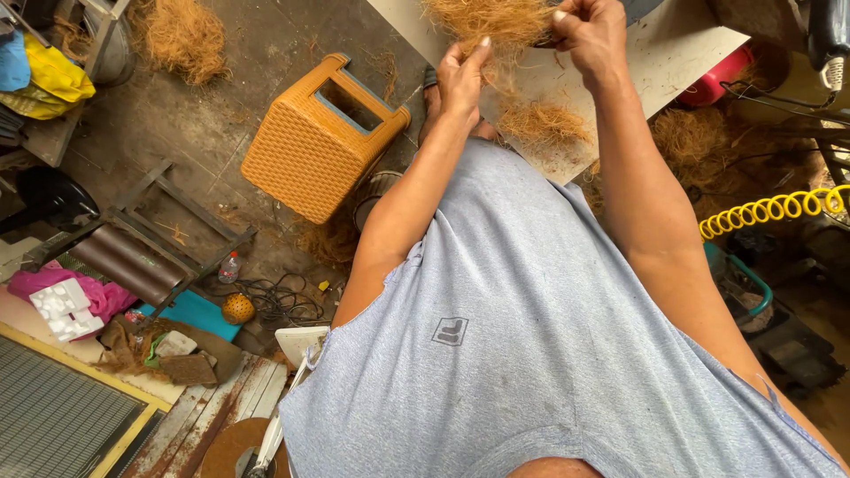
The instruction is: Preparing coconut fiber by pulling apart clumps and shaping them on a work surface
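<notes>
The coir clump (489, 19) looks dry, wiry and matt. The stool (319, 137) is woven-textured orange plastic (slightly glossy). The board (682, 49) is pale, scuffed; the floor (221, 106) rough concrete.

1. A small clear plastic bottle (229, 265) with a red cap and a pale label stands on the floor at left, beside the tangled black cables (282, 303).
2. No signs or screens show.

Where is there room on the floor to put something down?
The floor is barest between the stool and the fibre pile. The board has a bare strip to the right of the right hand. It is crowded by the cables and around the yellow hose.
</notes>
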